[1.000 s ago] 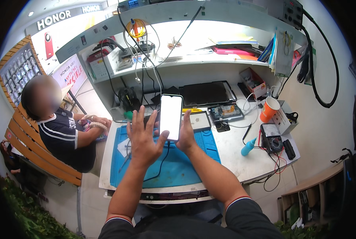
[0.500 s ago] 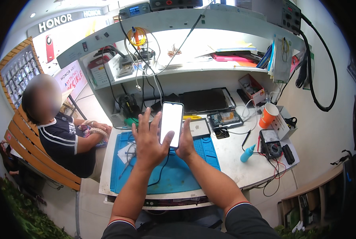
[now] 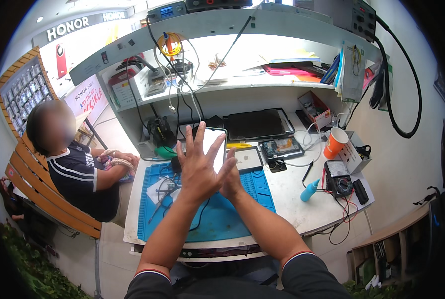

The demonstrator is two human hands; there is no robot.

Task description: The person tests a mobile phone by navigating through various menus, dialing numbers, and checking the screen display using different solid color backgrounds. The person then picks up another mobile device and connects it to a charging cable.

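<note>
My left hand [image 3: 201,174] is open, its fingers spread over a smartphone [image 3: 212,136] with a bright white screen. The hand hides much of the screen, and I cannot tell whether any fingertip touches the glass. From the right side my right hand [image 3: 231,183] grips the phone, which is held above a blue repair mat [image 3: 227,222]. A black cable [image 3: 201,217] runs over the mat below my hands; its upper end is hidden. Left of my left hand, small metal tools and pale scraps [image 3: 160,192] lie on the mat.
Behind the phone lie a dark tablet-like panel [image 3: 255,124], an opened device [image 3: 281,148] and a pale tablet [image 3: 248,158]. To the right stand an orange cup [image 3: 335,143], a blue bottle [image 3: 309,191] and a multimeter [image 3: 339,185]. A person [image 3: 78,169] sits at left.
My left hand has moved up and right across the phone, its fingers now covering more of the screen. My right hand keeps holding the phone in nearly the same place.
</note>
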